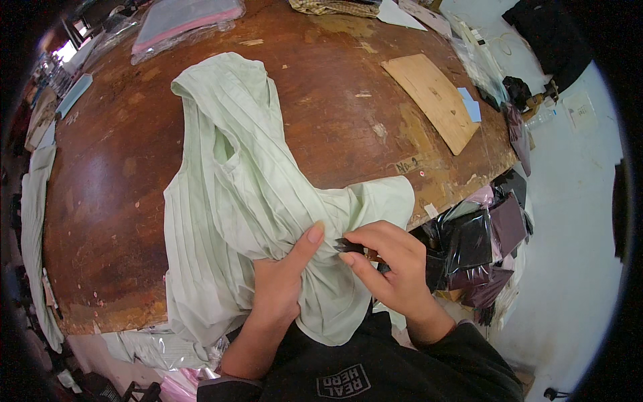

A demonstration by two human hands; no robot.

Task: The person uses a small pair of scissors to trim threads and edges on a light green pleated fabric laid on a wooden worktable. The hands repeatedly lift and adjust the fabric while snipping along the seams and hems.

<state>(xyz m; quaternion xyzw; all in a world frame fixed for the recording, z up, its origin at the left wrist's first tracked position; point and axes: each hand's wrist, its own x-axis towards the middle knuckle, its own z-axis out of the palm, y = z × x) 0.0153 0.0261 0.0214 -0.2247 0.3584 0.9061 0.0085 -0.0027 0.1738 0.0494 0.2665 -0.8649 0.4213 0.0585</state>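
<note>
A pale green pleated garment (201,221) is spread loosely over the near part of the wooden table and hangs past its front edge. My left hand (284,278) is closed on its gathered cloth, thumb on top and fingers hidden beneath the folds. Between the thumb and fingers of my right hand (395,264) is a pair of small black thread snips (349,246), mostly covered by the hand. Their tips point left at the cloth, close to my left thumb. Whether the blades touch the fabric cannot be made out.
The worn brown table (107,221) carries a flat wooden board (435,100) at right and clear plastic packets (187,23) at far left. Folded checked cloth (335,7) lies at the far edge. Dark wrapped packages (469,241) are piled below the table's right side, near a pale wall (562,221).
</note>
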